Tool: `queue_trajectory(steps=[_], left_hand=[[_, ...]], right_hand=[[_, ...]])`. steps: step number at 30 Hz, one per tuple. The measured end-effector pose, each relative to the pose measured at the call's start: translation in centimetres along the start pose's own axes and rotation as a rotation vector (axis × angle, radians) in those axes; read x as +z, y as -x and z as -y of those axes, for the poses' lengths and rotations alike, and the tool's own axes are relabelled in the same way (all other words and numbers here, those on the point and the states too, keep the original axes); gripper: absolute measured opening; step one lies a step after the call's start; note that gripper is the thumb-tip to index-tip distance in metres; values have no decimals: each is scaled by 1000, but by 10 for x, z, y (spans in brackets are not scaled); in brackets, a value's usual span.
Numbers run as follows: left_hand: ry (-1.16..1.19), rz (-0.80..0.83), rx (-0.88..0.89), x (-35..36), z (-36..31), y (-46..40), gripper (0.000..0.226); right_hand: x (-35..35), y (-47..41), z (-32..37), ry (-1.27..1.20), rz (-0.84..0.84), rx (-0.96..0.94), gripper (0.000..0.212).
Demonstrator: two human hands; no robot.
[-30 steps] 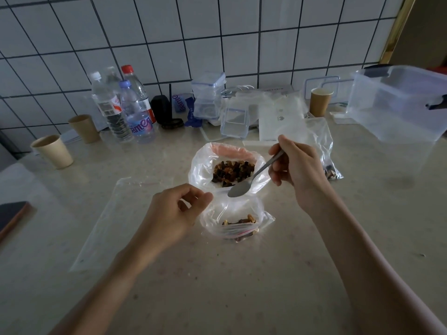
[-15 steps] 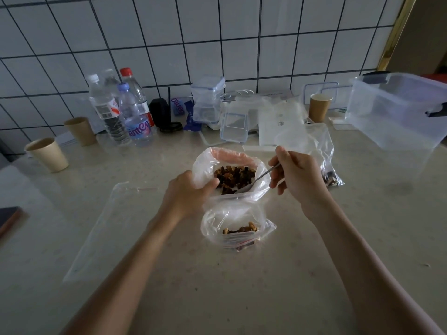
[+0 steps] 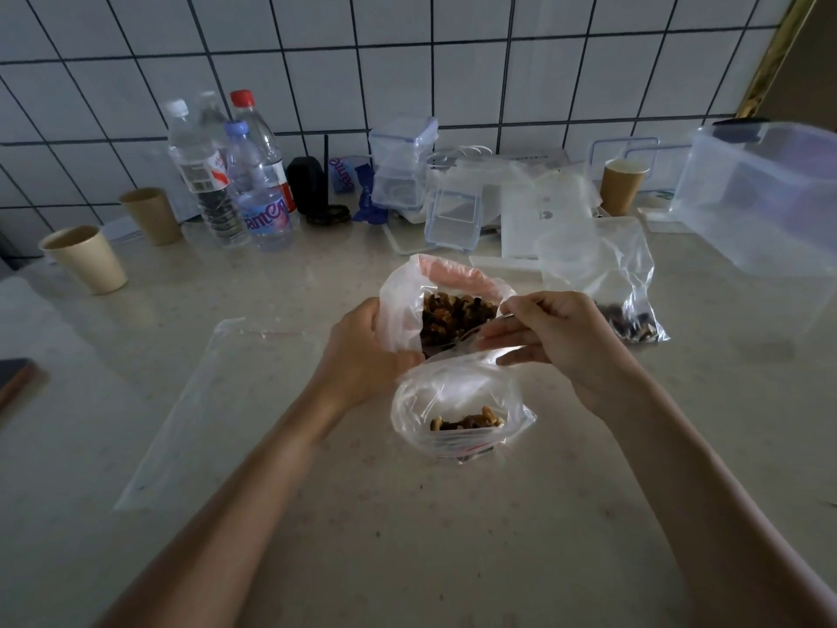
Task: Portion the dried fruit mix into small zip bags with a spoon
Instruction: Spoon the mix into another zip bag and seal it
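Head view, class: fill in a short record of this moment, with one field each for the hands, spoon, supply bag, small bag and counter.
left hand: grips the supply bag's left edge
right hand: holds the spoon
spoon: bowl down in the supply bag
supply bag: open, holds fruit mix
small bag: open, nearer the person, a little mix at its bottom
counter: also an empty flat bag

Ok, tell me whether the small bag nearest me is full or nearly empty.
Nearly empty. The small bag stands open, with only a thin layer of fruit mix at its bottom.
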State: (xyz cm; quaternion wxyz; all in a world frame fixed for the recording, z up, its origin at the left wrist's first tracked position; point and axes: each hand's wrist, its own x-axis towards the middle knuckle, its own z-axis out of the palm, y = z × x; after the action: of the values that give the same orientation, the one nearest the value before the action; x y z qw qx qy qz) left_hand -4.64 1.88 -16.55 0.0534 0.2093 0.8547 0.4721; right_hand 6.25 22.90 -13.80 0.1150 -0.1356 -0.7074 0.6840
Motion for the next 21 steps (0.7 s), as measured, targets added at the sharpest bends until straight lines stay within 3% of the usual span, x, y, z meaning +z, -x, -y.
queue_trajectory(steps=[3,11,21], left_hand=[[76,-10,-20,-1,-1,0,48],[234,-10,-5,0,0,5,24],[298,-93,66,-1,-3,4,16]], right_hand=[[0,-2,-3,-29,-99,-5,20],[6,-4,-10,-153,-59,59,23],[5,-6,-14,-296,-44,112,27]])
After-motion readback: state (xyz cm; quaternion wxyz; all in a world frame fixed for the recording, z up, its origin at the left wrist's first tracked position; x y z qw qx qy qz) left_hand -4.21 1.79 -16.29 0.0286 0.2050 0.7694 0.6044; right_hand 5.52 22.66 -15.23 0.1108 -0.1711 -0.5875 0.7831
